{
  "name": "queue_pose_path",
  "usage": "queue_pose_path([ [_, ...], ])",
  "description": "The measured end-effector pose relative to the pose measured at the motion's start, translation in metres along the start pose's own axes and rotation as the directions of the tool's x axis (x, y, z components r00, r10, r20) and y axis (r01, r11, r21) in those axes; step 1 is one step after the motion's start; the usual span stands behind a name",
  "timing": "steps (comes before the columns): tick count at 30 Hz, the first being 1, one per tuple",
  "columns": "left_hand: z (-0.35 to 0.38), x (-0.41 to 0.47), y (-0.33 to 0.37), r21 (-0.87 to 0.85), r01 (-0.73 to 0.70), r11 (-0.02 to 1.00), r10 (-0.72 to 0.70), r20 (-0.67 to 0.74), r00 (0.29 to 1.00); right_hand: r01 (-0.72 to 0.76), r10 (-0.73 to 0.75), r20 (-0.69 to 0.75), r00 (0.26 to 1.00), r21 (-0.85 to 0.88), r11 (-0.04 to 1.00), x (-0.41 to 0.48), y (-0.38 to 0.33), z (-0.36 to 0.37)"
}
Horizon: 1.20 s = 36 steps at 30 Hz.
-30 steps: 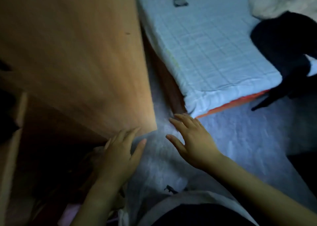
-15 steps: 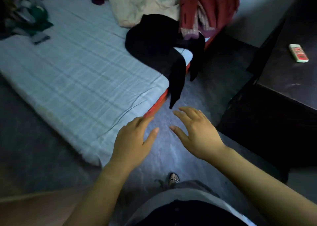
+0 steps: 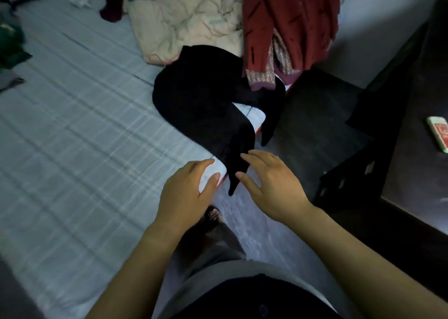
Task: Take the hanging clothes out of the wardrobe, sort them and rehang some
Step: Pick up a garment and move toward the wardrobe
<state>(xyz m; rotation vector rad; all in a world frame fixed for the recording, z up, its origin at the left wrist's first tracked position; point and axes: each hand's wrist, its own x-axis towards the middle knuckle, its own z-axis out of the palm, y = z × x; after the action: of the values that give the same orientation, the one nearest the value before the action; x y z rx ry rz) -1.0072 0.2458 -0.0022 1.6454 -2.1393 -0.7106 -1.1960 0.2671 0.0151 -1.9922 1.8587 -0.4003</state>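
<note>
Looking down from the head camera, the black garment (image 3: 201, 100) lies at the near right corner of the bed (image 3: 72, 129), its bulk on the pale checked sheet and two dark tails spilling over the mattress edge toward the floor (image 3: 254, 219). The nearer tail tapers to a point and hangs between the two hands, its long axis running from the far bulk down toward the person. The right hand (image 3: 271, 185) is the closer one: its fingers (image 3: 257, 158) are loosely spread, holding nothing, with the tips at the tail's right edge, either just touching or just short of it; the blur does not let me say which. The left hand (image 3: 186, 192) hovers over the mattress corner just left of the tail, palm down, fingers (image 3: 203, 166) together and slightly curled, thumb apart, also empty.

So the cloth lies ahead of both hands and between them, and I judge a short reach forward by the right hand would close on the tail, with the left free to gather the bulk farther up the bed.

Behind the black piece a red garment (image 3: 291, 20) hangs down over the bed's far right end, and a cream heap (image 3: 184, 20) lies beside it. At the right stands a dark desk (image 3: 412, 163) carrying a small pale box (image 3: 438, 134), well apart from the hands.
</note>
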Motion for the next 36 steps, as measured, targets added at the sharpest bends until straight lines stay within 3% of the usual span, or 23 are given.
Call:
queue_pose_path([
  [6, -0.04, 0.155, -0.029, 0.124, 0.007, 0.992, -0.007, -0.001, 1.0, 0.043, -0.043, 0.019, 0.999, 0.01, 0.999, 0.159, 0.012, -0.039],
  [12, -0.044, 0.275, -0.052, 0.07, 0.109, 0.992, -0.11, 0.009, 0.994, 0.082, -0.082, 0.016, 0.996, 0.033, 0.996, 0.283, 0.04, -0.052],
  [18, -0.018, 0.384, -0.078, 0.003, 0.258, 0.966, -0.258, -0.001, 0.966, 0.213, -0.216, 0.201, 0.956, 0.034, 0.976, 0.434, 0.091, -0.042],
  [23, 0.005, 0.456, -0.118, -0.104, 0.562, 0.821, -0.562, 0.027, 0.826, 0.379, -0.361, 0.433, 0.826, 0.047, 0.924, 0.582, 0.118, -0.02],
  [28, 0.036, 0.507, -0.173, -0.162, 0.757, 0.633, -0.764, 0.034, 0.645, 0.55, -0.487, 0.531, 0.693, 0.046, 0.834, 0.709, 0.121, 0.038],
  [31, 0.052, 0.529, -0.205, -0.181, 0.818, 0.547, -0.829, 0.016, 0.558, 0.572, -0.504, 0.509, 0.697, 0.028, 0.82, 0.763, 0.117, 0.082],
  [36, 0.066, 0.571, -0.263, -0.098, 0.825, 0.557, -0.824, -0.189, 0.534, 0.552, -0.491, 0.453, 0.744, -0.003, 0.834, 0.82, 0.12, 0.144],
])
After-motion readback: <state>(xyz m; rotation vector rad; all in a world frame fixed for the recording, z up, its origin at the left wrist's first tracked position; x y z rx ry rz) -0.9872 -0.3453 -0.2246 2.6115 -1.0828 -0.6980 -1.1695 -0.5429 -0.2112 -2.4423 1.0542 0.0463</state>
